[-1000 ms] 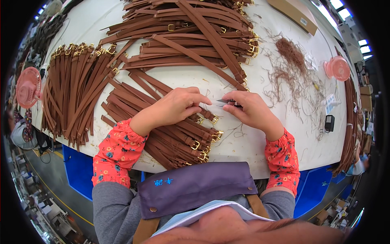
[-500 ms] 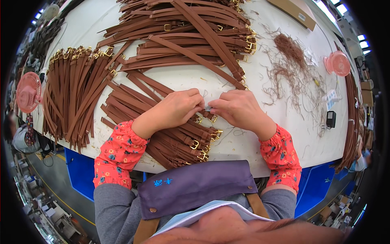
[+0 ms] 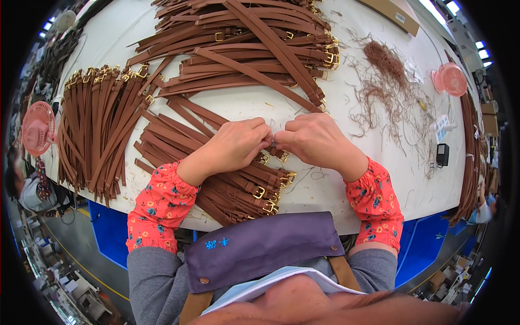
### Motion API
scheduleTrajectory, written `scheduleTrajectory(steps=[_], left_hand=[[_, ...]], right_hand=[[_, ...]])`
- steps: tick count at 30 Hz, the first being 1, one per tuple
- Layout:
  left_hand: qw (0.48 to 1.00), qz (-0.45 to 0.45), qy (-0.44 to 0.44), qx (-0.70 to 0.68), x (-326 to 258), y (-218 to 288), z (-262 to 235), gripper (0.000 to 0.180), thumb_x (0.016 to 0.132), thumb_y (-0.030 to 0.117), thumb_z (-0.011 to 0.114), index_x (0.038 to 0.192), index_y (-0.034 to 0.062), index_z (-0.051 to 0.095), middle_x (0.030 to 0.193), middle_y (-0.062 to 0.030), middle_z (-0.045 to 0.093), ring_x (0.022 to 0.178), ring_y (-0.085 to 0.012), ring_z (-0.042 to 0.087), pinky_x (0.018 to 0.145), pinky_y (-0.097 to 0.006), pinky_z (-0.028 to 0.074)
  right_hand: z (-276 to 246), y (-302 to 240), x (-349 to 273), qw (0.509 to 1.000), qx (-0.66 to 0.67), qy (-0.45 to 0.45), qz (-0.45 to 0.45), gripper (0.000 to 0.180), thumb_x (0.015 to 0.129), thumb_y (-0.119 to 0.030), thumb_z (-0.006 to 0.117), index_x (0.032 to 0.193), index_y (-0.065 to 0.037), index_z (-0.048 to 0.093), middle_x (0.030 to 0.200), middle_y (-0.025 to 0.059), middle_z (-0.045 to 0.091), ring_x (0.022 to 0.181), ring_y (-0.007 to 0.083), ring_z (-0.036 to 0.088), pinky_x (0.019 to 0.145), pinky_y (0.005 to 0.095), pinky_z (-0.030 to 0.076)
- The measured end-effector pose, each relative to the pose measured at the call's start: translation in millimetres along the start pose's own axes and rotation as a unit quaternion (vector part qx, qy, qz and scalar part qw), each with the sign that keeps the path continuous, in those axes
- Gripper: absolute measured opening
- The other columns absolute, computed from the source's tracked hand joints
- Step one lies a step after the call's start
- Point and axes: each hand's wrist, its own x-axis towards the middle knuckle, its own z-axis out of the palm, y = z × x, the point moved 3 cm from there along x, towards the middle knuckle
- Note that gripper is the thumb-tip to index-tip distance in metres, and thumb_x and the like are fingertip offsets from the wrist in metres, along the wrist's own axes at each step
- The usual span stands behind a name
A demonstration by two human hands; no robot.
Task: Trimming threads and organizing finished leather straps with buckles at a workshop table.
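My left hand [image 3: 238, 143] and my right hand [image 3: 315, 141] come together over a pile of brown straps [image 3: 238, 184] with gold buckles. Both are closed, fingertips pinched close to each other. A tiny greyish thing shows between the fingertips; it is too small to name, and the curled fingers hide most of it. Under and beside my hands, the buckle ends point to the right, with one gold buckle [image 3: 284, 156] just below my right fingertips. The strap tails fan out left of my left wrist.
A larger heap of straps [image 3: 254, 65] lies beyond my hands, another bundle [image 3: 97, 130] to the left. Loose brown thread [image 3: 384, 62] is scattered at right, near a black adapter [image 3: 442, 155]. Pink fans [image 3: 449, 79] stand at both sides; a cardboard box [image 3: 392, 13] sits at the back.
My right hand has shifted slightly left and turned, bringing its fingertips nearer to my left ones. The left hand stays almost where it was, still pinched.
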Motion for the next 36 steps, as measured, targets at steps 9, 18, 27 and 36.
scheduleTrajectory(steps=[9, 18, 27, 36], left_hand=[[0.946, -0.085, 0.313, -0.004, 1, -32, -29, 0.019, 0.088, 0.005, 0.069, 0.105, 0.0072, 0.063, 0.109, -0.0114, 0.062, 0.099, -0.0329, 0.06, 0.088, -0.04, 0.05], [0.999, 0.039, -0.001, 0.002, -1, -7, -11, 0.007, 0.086, 0.011, 0.073, 0.091, 0.0099, 0.069, 0.109, -0.0037, 0.064, 0.106, -0.0274, 0.058, 0.095, -0.044, 0.046], [0.986, 0.115, 0.073, 0.092, 1, 8, -11, 0.017, 0.086, 0.003, 0.069, 0.101, 0.0063, 0.06, 0.09, -0.0087, 0.063, 0.088, -0.0311, 0.062, 0.077, -0.04, 0.051], [0.984, -0.059, -0.035, -0.165, 0, -1, -9, 0.034, 0.082, 0.01, 0.079, 0.112, 0.0064, 0.063, 0.105, -0.0077, 0.059, 0.077, -0.0242, 0.063, 0.068, -0.038, 0.053]], right_hand=[[-7, 9, -18, 0.972, 0.158, 0.065, 0.162, 0.024, 0.083, -0.025, 0.079, 0.104, -0.017, 0.069, 0.078, 0.0026, 0.068, 0.074, 0.0253, 0.068, 0.061, 0.0384, 0.051], [11, -4, -32, 0.977, 0.152, -0.06, 0.136, 0.023, 0.079, -0.016, 0.075, 0.1, -0.015, 0.066, 0.071, 0.0041, 0.066, 0.069, 0.0277, 0.067, 0.06, 0.0405, 0.051], [16, -6, -32, 0.992, 0.091, 0.061, 0.068, 0.022, 0.075, -0.014, 0.077, 0.092, -0.015, 0.063, 0.074, 0.0015, 0.066, 0.069, 0.0255, 0.068, 0.059, 0.0384, 0.052], [10, 5, -34, 0.978, 0.191, -0.005, 0.083, 0.024, 0.078, -0.008, 0.074, 0.1, -0.015, 0.068, 0.077, 0.0045, 0.069, 0.07, 0.026, 0.069, 0.062, 0.0377, 0.053]])
